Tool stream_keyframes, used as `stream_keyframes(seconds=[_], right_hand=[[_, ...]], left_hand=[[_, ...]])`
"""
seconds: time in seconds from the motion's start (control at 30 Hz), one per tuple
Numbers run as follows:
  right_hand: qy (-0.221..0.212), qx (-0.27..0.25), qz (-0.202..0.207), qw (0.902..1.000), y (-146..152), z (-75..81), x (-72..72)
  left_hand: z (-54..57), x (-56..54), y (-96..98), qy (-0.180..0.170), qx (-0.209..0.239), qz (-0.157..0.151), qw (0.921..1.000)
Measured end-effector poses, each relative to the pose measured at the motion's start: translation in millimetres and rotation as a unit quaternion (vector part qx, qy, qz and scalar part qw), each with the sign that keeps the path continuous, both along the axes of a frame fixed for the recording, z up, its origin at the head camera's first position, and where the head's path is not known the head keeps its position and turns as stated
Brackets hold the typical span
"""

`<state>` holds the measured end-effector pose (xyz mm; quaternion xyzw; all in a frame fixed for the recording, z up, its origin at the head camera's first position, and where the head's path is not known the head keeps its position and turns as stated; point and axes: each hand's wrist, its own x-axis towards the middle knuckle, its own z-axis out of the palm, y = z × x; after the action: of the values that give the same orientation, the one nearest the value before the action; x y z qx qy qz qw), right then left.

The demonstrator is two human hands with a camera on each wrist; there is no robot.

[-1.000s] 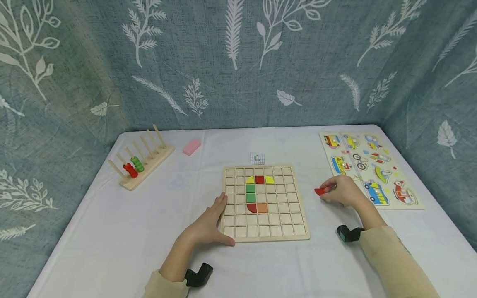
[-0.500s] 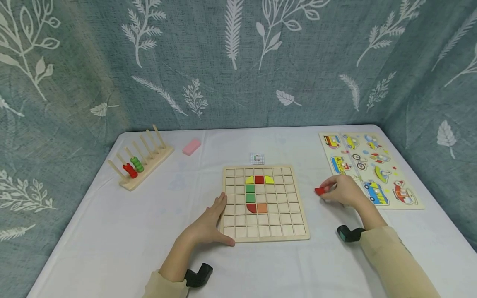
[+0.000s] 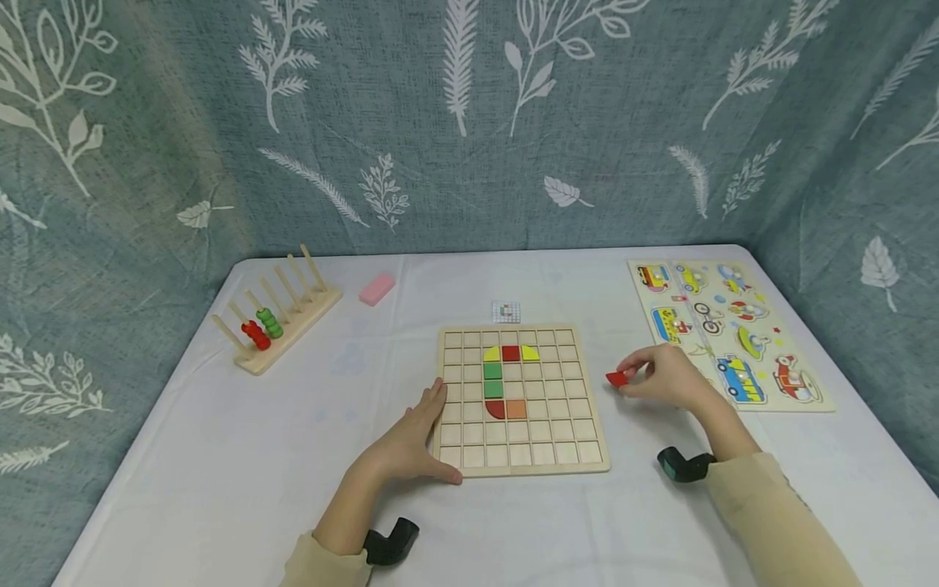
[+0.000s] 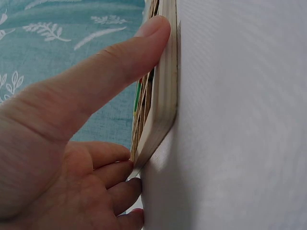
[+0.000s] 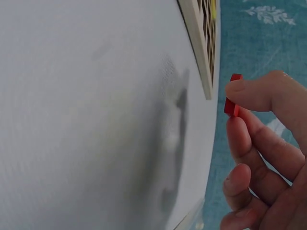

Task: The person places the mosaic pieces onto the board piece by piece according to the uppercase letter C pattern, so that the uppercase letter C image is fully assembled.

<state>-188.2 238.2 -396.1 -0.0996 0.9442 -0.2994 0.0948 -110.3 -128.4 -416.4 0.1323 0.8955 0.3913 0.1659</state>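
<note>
A square wooden grid board [image 3: 543, 452] lies flat in the middle of the table, with several coloured pieces set in its cells: yellow corners, red, green and orange ones. My left hand [image 3: 411, 440] rests along the board's left side, thumb at the near left corner and fingers at the left edge; the left wrist view shows the thumb [image 4: 120, 62] against the rim. Right of the board, my right hand [image 3: 667, 377] pinches a small red block [image 3: 616, 379] between thumb and fingertips. In the right wrist view this red block [image 5: 231, 108] is held above the cloth, partly covered by the thumb.
A small pattern card [image 3: 506, 312] lies behind the board. At the right stands a vehicle picture puzzle [image 3: 700, 346], close to my right hand. A wooden peg rack [image 3: 293, 326] with red and green beads and a pink block [image 3: 377, 289] are at the back left.
My right hand has moved slightly left toward the board, carrying the red block. The left hand and the board have stayed where they were.
</note>
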Motion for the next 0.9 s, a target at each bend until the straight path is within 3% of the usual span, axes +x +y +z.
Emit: stream_keyframes(seconds=[0.4, 0.9], right_hand=[[0.014, -0.032, 0.052, 0.9980, -19.5, -0.1, 5.7], [0.003, -0.051, 0.071, 0.9962, -46.2, -6.4, 14.1]], left_hand=[[-0.5, -1.0, 0.6, 0.002, -0.002, 0.000, 1.0000], [0.2, -0.4, 1.4, 0.000, -0.005, 0.005, 1.0000]])
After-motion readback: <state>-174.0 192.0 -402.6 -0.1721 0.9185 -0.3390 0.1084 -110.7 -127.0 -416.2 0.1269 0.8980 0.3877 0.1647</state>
